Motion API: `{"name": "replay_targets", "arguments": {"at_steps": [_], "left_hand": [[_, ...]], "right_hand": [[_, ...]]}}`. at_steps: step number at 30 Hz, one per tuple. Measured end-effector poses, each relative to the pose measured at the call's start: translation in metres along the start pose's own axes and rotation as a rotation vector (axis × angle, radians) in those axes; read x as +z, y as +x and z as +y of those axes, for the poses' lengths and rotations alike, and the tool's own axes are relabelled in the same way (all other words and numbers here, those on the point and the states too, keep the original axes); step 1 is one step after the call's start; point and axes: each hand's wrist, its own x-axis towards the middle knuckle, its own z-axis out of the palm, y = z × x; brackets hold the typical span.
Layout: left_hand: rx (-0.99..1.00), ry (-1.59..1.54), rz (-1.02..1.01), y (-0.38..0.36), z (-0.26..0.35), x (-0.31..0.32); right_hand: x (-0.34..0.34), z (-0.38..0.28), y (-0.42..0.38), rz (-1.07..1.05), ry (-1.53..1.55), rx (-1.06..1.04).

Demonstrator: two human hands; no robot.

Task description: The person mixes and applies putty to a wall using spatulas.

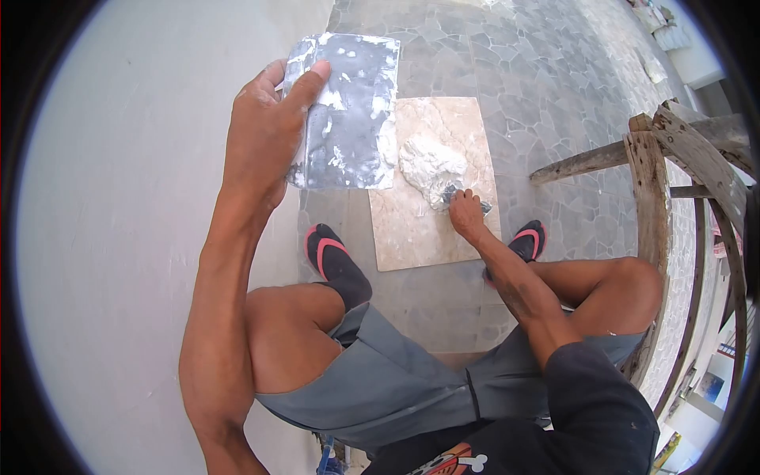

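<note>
In my left hand (273, 119) is a flat grey rectangular plate (356, 103) smeared with white paste, raised beside the wall. My thumb presses on its face and the other fingers go behind it. Lower down, my right hand (469, 212) grips a small dark scraper (451, 192), whose edge meets a heap of white paste (431, 162). The paste lies on a beige marbled tile (412, 237) on the floor between my feet. Most of the scraper is covered by my fingers.
A pale plain wall (142, 198) runs along my left. To the right stands a rough wooden trestle (649, 174) with slanting legs. Grey stone-patterned paving (538, 103) stretches ahead. My feet, in dark socks and pink-strapped sandals (324, 249), flank the tile.
</note>
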Motion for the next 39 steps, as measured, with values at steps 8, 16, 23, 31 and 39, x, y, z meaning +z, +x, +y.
{"name": "replay_targets", "arguments": {"at_steps": [8,16,23,31,39], "left_hand": [[0.029,0.011,-0.015,0.004,-0.007,-0.003],[0.007,0.070,-0.011,0.004,-0.008,-0.003],[0.026,0.047,-0.007,0.005,-0.011,-0.004],[-0.002,0.094,0.007,0.005,-0.008,-0.001],[-0.036,0.114,-0.054,0.009,-0.015,-0.002]], "right_hand": [[-0.015,0.008,0.008,-0.106,0.032,0.054],[-0.042,0.036,-0.002,-0.157,0.530,0.455],[0.008,0.057,-0.045,-0.046,1.270,0.995],[0.035,-0.005,-0.023,0.051,1.457,1.048],[0.039,-0.059,0.021,0.083,1.666,1.243]]}}
